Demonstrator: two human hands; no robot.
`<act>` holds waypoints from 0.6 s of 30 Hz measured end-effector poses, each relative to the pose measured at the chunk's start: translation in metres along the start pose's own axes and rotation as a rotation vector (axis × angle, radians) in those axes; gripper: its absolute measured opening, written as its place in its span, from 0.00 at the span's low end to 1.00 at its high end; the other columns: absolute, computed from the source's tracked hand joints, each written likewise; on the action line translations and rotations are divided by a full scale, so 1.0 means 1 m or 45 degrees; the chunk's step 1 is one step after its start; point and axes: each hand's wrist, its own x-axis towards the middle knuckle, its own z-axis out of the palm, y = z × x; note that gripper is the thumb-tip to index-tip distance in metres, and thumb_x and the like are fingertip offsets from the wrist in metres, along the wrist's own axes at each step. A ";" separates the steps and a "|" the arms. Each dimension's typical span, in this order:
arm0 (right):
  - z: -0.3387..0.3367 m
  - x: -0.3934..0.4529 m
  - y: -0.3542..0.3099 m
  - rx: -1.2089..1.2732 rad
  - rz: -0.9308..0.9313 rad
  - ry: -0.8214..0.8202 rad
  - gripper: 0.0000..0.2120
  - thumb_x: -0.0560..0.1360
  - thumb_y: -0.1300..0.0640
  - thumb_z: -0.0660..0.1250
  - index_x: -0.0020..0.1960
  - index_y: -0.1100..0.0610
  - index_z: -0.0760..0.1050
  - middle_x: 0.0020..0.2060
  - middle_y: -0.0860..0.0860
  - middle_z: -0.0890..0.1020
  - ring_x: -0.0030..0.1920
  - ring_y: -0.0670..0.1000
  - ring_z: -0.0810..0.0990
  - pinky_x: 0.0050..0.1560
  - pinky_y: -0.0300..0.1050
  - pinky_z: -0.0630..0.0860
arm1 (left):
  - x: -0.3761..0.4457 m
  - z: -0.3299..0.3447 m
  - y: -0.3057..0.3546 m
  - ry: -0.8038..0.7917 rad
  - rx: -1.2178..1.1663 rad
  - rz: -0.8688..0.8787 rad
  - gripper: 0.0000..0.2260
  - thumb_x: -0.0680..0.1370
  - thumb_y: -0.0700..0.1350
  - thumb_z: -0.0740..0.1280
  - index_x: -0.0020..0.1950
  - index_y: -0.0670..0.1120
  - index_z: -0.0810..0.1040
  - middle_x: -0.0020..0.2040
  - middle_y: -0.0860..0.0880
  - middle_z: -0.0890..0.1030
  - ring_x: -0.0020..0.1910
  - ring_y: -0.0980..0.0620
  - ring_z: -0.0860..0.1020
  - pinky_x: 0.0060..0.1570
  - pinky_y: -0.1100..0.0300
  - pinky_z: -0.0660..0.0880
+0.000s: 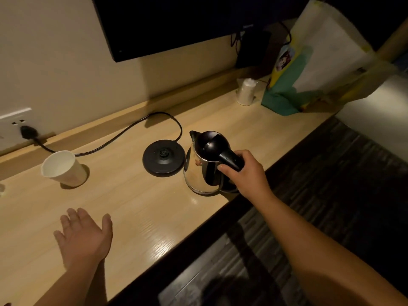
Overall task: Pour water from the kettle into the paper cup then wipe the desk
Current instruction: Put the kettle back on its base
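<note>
A steel kettle point(202, 167) with a black lid and handle is just right of its round black base point(163, 157), off the base, near the front edge of the wooden desk point(136, 213). My right hand point(246, 171) is closed around the kettle's handle. A white paper cup point(63, 168) stands upright and looks empty at the left, near the wall. My left hand point(85, 236) hovers flat over the desk in front of the cup, fingers spread, holding nothing.
A black cord point(132, 129) runs from the base to a wall socket point(16, 125) at the left. A wrapped stack of cups point(246, 91) and a paper bag point(313, 62) stand at the back right. A dark screen point(176, 23) hangs above.
</note>
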 end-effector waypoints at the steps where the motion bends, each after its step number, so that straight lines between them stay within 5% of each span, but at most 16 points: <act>1: 0.001 0.001 0.001 0.022 -0.005 0.025 0.20 0.67 0.46 0.75 0.54 0.45 0.70 0.45 0.41 0.77 0.47 0.45 0.79 0.44 0.42 0.79 | 0.000 0.000 0.000 0.000 0.004 0.001 0.40 0.76 0.67 0.38 0.77 0.39 0.51 0.78 0.39 0.53 0.77 0.41 0.48 0.72 0.41 0.47; 9: 0.007 0.013 -0.015 0.155 -0.063 0.037 0.17 0.64 0.41 0.74 0.48 0.37 0.71 0.46 0.40 0.79 0.46 0.37 0.78 0.39 0.32 0.74 | -0.002 -0.002 0.003 -0.033 0.022 -0.023 0.38 0.77 0.66 0.39 0.78 0.40 0.47 0.79 0.41 0.47 0.77 0.44 0.43 0.73 0.43 0.43; 18: 0.045 0.048 -0.062 0.230 -0.201 -0.014 0.17 0.64 0.40 0.73 0.50 0.40 0.72 0.46 0.41 0.79 0.44 0.31 0.76 0.31 0.23 0.70 | -0.003 -0.007 0.007 -0.021 -0.020 -0.030 0.36 0.78 0.64 0.43 0.78 0.40 0.48 0.79 0.41 0.48 0.77 0.44 0.44 0.74 0.44 0.43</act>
